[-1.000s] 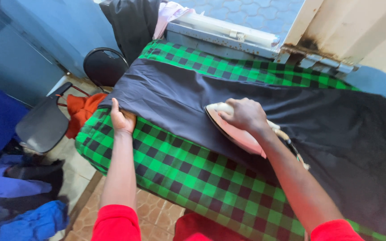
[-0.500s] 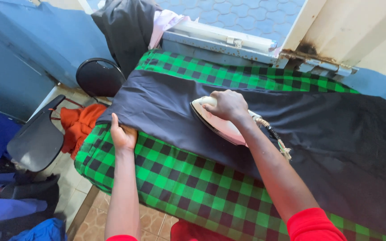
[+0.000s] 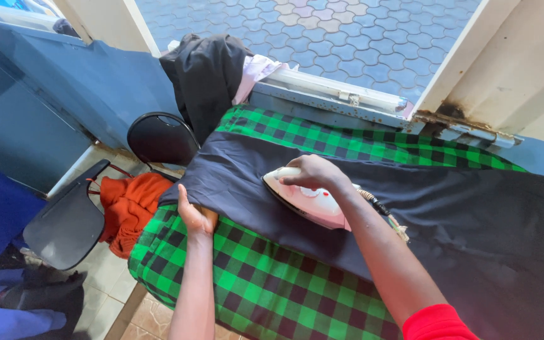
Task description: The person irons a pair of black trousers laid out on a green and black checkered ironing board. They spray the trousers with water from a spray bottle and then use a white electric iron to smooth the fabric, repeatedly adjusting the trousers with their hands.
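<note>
Green-and-black checked cloth [image 3: 266,296] covered the table, which stood against a pale window frame [image 3: 347,94] with blue paving outside. Beyond the table's far corner, dark and pink clothes [image 3: 215,75] were heaped on the sill. Off the table's near-left corner stood a black chair [image 3: 162,138], with an orange cloth [image 3: 130,204] and a dark folding seat [image 3: 67,223] beside it on the tiled floor.

A dark garment [image 3: 461,220] lay spread flat across the table. The right hand [image 3: 313,173] had its fingers wrapped around the handle of a white and pink iron [image 3: 306,201], resting on the garment near its left end. The left hand [image 3: 196,217] lay on the garment's left edge, fingers closed on the fabric, holding it taut.

Pressing seemed under way; the next pass likely called for a steady glide with the edge kept stretched.
</note>
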